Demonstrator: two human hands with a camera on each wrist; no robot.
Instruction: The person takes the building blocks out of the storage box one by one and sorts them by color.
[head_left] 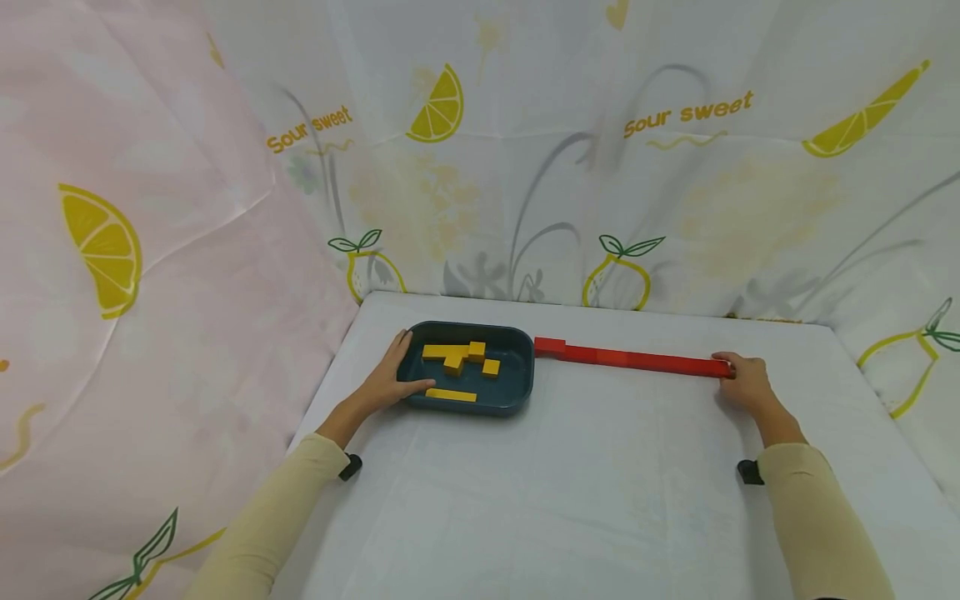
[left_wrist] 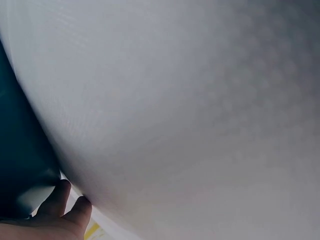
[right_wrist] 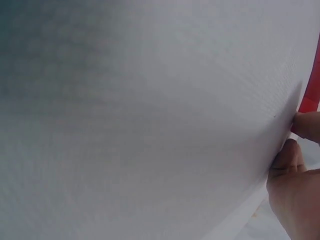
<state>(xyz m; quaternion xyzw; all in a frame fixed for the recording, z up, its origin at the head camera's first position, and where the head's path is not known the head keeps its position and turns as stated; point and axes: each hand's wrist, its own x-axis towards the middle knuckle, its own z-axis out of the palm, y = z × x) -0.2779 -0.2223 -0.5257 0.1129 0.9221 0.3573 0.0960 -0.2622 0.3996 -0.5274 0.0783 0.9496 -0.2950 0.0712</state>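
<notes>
A dark blue-green rectangular dish point(head_left: 517, 400) stands on the white-covered table. My left hand point(head_left: 386, 379) holds its left end, the thumb over the front rim and the fingers along the outer wall. Inside lie several yellow blocks point(head_left: 451, 395), some long and some small cubes. To the right of the dish stretches a long, straight red bar point(head_left: 637, 360), with a short red block point(head_left: 550, 346) at its left end, close by the dish wall. My right hand point(head_left: 746, 383) pinches the bar's right end between thumb and fingers.
White cloth covers the table point(head_left: 562, 500). Behind it hangs a curtain point(head_left: 510, 167) printed with lemons and the words "Sour sweet"; a pinkish curtain point(head_left: 150, 358) closes off the left side. A black wrist camera point(head_left: 350, 467) sits below the left sleeve, and another point(head_left: 750, 472) beside the right one.
</notes>
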